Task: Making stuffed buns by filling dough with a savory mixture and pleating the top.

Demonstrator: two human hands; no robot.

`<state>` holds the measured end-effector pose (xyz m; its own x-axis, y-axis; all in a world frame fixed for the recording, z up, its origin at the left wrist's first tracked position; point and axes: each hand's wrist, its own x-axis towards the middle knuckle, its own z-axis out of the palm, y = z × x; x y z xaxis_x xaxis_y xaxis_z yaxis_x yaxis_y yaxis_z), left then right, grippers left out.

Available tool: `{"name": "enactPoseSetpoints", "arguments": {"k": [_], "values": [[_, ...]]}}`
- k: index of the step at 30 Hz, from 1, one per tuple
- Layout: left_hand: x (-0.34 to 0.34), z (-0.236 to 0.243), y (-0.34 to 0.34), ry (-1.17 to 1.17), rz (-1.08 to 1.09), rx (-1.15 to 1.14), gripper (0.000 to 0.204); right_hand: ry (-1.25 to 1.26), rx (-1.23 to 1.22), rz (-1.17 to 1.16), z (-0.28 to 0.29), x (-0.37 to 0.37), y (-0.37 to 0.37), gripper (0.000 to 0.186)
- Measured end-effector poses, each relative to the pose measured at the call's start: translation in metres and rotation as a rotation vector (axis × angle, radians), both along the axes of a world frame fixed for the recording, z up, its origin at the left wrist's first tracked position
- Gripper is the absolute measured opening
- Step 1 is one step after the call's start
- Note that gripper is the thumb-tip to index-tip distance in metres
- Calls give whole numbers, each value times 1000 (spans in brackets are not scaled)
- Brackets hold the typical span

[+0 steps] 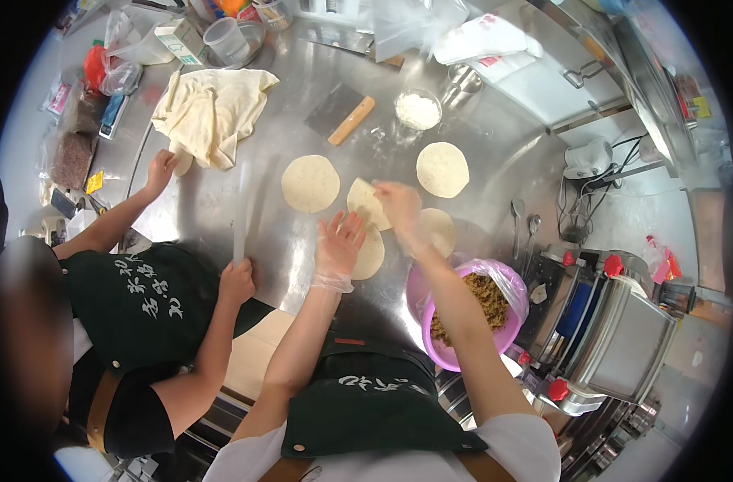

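My left hand (340, 241) is palm up with fingers apart and empty, in a clear plastic glove, beside a flat dough round (369, 263) near the middle of the steel table. My right hand (397, 207) is slightly blurred, its fingers closed on the edge of another dough round (360, 205), just above and right of my left hand. More rounds lie around them: one at upper left (310, 183), one at upper right (442, 169), one partly behind my right wrist (440, 234). A pink bowl (432, 337) of chopped filling, lined with plastic, stands by my right forearm.
A co-worker (174, 313) at left grips a pale rod (239, 225). Dough under cloth (210, 112), a scraper (350, 120) and a flour bowl (418, 108) sit on the table (286, 112). A steel machine (624, 329), spoons (518, 225) and a cabled appliance (587, 161) are at right.
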<state>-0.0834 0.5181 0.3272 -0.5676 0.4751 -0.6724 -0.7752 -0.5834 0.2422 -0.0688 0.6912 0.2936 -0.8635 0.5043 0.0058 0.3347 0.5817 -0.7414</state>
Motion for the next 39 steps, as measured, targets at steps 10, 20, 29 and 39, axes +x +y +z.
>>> {"name": "enactPoseSetpoints", "arguments": {"k": [10,20,29,39], "values": [[27,10,-29,-123,-9,130,90,253,64,171,88,106,-113,34],[43,123,-16,1548,-833,-260,102,906,-2159,-269,108,135,-73,87],[69,141,-28,2445,-1061,-732,117,999,-1931,-447,137,183,-84,93],[100,99,4,215,-720,284,57,925,-1789,-439,185,221,-119,98]]}}
